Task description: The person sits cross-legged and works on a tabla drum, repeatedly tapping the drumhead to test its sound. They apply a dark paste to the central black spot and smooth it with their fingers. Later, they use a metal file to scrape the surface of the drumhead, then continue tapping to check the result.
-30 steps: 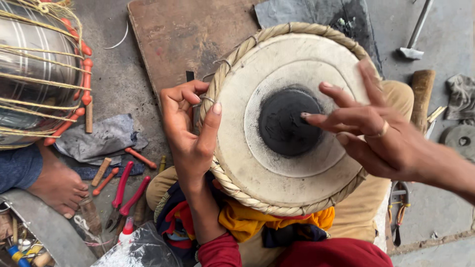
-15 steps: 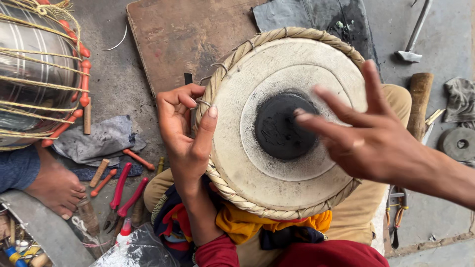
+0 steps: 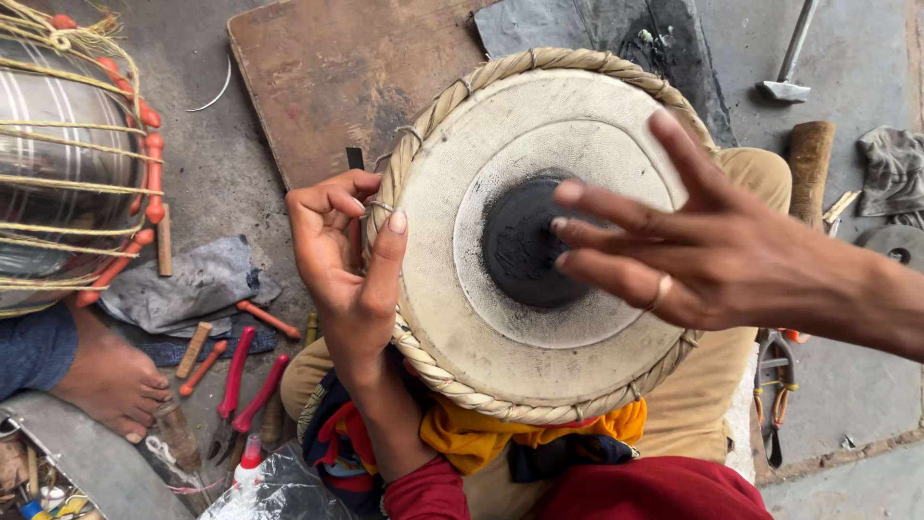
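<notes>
Drum (image 3: pixel 539 241) sits on your lap, skin up. Your left hand (image 3: pixel 342 270) grips its braided rim (image 3: pixel 423 116), thumb laid on the skin; right hand (image 3: pixel 712 250) hovers spread wide over the black center patch (image 3: pixel 525 241), holding nothing. Looks like tap-testing; next tap prob. needs light fingertips. Pliers (image 3: pixel 236 385) and hammer (image 3: pixel 789 58) lie well apart; room's OK.

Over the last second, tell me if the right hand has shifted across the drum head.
Yes. The right hand has lifted off the black centre patch of the drum, its spread fingers now hovering above it.
</notes>
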